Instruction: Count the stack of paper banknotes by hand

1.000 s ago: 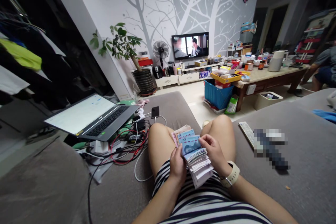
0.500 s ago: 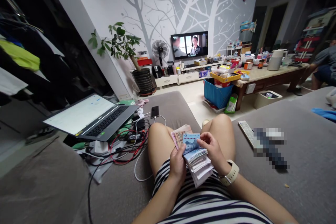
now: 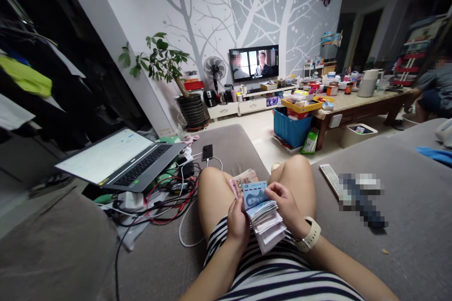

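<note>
A thick stack of banknotes (image 3: 265, 222) rests over my lap between both hands. My left hand (image 3: 237, 222) is closed round the stack's left edge. My right hand (image 3: 286, 206), with a pale watch on its wrist, pinches the top blue banknote (image 3: 254, 194) at its right edge. Beyond the blue note, a few pinkish banknotes (image 3: 243, 179) lie fanned on my left knee. I sit on a grey sofa (image 3: 406, 225) in a striped garment.
An open laptop (image 3: 120, 160) stands at the left above a tangle of cables (image 3: 165, 197) and a phone (image 3: 207, 151). A remote (image 3: 331, 177) lies on the sofa at the right. Farther off are a blue bin (image 3: 291, 129), a cluttered low table (image 3: 356, 101), a TV and a seated person (image 3: 434, 89).
The two blue notes that were spread at the top are now a single blue note under my right fingers. The pinkish notes show more on my knee. The view shifted slightly.
</note>
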Demonstrator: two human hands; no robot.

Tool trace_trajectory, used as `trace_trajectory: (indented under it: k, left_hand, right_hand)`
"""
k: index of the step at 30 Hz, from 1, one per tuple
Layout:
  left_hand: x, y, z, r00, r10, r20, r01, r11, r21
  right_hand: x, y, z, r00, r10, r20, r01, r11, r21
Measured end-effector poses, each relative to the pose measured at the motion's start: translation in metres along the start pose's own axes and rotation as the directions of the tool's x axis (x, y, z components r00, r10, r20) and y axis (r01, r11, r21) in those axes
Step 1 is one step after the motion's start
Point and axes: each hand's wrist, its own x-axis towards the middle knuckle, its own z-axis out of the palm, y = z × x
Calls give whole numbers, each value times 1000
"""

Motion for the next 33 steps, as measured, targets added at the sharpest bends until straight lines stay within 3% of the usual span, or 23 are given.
trace_trajectory:
  k: [14, 20, 27, 33]
  left_hand:
    - [-2, 3, 4, 999, -31, 18, 31, 1000, -4]
    - [-9, 8, 12, 992, -69, 102, 81, 991, -111]
    - [-15, 11, 11, 977, -75, 198, 96, 991, -95]
    - [-13, 9, 9, 980, -90, 179, 103, 992, -66]
  right_hand:
    - [-1, -6, 2, 1000, -9, -1, 9, 1000, -4]
    - [0, -2, 1, 1000, 12, 14, -12, 998, 56]
    - [2, -4, -1, 992, -77, -96, 75, 997, -24]
    - [0, -4, -1, 1000, -5, -28, 5, 1000, -9]
